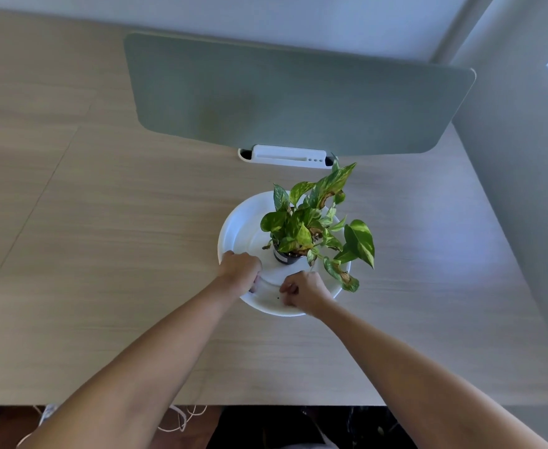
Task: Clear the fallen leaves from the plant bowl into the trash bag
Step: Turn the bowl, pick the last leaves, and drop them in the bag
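Both hands in bowl (233, 222) at near rim: left hand (240, 266) curled on something pale, right hand (301, 288) fingers pinched together, contents unclear; leaves likely light, brittle, so pinch by stem.

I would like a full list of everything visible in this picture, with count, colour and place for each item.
Round white plastic bowl: one, white, middle of the table.
Small potted plant with green-yellow leaves: one, some leaves browned, standing in the bowl in a dark pot.
Light wooden table: one, pale wood, fills the view.
Grey-green divider panel: one, upright at the table's far edge.
White plastic holder: one, at the panel's base.
Pale cords: several, on the floor below the near edge.
Left hand: closed, on the bowl's near left rim.
Right hand: closed, over the bowl's near side.
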